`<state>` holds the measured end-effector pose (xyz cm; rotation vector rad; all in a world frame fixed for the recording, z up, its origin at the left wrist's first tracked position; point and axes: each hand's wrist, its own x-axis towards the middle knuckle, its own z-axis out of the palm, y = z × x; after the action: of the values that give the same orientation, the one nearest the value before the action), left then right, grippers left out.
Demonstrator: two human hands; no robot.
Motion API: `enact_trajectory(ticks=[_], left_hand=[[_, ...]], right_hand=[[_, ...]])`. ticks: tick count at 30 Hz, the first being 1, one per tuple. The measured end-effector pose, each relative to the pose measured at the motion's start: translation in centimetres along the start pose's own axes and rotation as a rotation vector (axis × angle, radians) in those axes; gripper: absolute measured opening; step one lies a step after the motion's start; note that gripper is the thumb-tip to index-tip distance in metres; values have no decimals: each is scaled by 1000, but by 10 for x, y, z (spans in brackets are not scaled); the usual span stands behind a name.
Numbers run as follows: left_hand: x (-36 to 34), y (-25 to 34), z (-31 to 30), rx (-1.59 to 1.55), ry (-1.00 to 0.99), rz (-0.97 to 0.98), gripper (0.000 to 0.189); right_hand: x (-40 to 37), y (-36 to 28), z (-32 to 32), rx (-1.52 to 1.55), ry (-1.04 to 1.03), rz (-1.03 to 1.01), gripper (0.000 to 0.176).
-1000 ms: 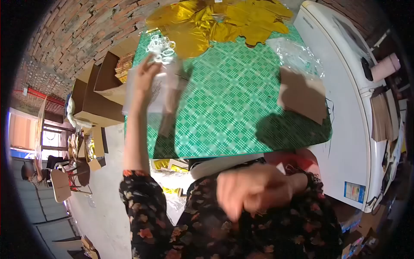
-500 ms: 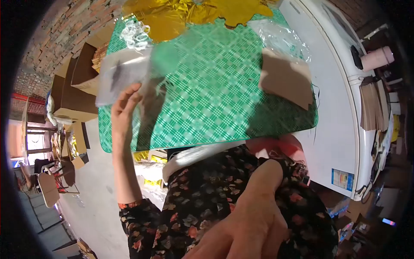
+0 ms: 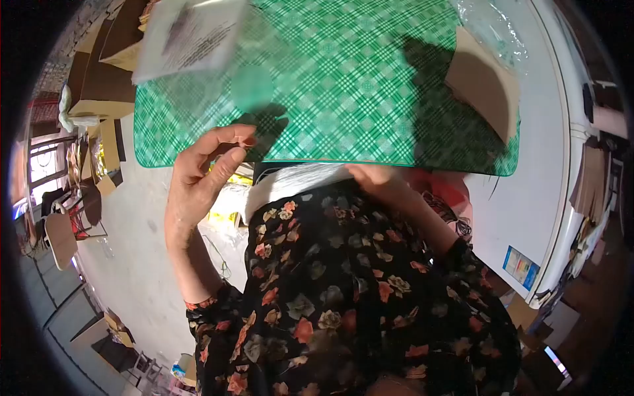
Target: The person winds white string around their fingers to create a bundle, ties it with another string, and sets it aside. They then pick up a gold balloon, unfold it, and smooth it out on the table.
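My left hand [image 3: 201, 175] hovers at the front edge of the green checked table [image 3: 330, 99]. Its fingers are half curled with the thumb apart from the index finger, and nothing shows between them. My right hand [image 3: 383, 183] is blurred below the table edge, beside a bundle of white strands [image 3: 297, 187] across my lap. Its fingertips are at the bundle's right end; whether they grip any strands cannot be made out. Beyond my left hand, clear plastic sleeves [image 3: 221, 43] with dark print lie at the table's left.
A brown cardboard piece [image 3: 485, 79] lies at the table's right, with crumpled clear plastic [image 3: 492, 26] behind it. A white appliance [image 3: 522, 204] borders the right side. Cardboard boxes [image 3: 109, 72] stand at the left, and a chair [image 3: 61, 241] is farther off.
My left hand has come back from the plastic sleeves to the table's front edge. My right hand has moved from low in front of me to the white strands. The view has tilted down.
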<state>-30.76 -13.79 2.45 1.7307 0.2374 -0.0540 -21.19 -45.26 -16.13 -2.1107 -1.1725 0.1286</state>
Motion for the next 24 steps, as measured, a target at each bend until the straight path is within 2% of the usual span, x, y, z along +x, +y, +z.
enact_trajectory(ticks=[1,4,6,8,9,11,13,15,17,18,19,21,23,24], left_hand=[[-3,0,1,-25,19,-10,30],[-7,-1,6,-126,34,-15,30],[-8,0,9,-120,15,-8,29],[-7,0,12,-86,-15,7,29],[-7,1,13,-83,-7,17,28],[-9,4,17,-78,6,33,27],[-7,-1,20,-14,11,46,27],[-4,2,26,113,-57,22,26],[2,14,38,303,-199,-37,26],[1,6,49,240,-259,-9,26],[5,1,57,312,-348,191,27],[8,4,76,253,-400,384,23],[11,28,82,107,-395,409,16],[11,39,82,46,-364,416,15]], right_hand=[[4,7,6,-50,154,-49,17],[17,11,10,-211,22,44,15],[12,19,19,-67,160,-186,12],[11,24,34,-19,301,-213,9],[19,18,44,-43,374,-125,7],[17,10,41,-44,281,49,5],[13,-34,-13,-8,-43,213,3],[15,-73,-45,171,-69,121,3],[17,-103,-77,476,-105,246,3],[24,-120,-100,497,-109,292,3],[29,-130,-118,432,-67,304,6],[43,-131,-138,299,123,186,7],[55,-125,-135,491,303,214,6],[60,-126,-135,584,290,285,8]])
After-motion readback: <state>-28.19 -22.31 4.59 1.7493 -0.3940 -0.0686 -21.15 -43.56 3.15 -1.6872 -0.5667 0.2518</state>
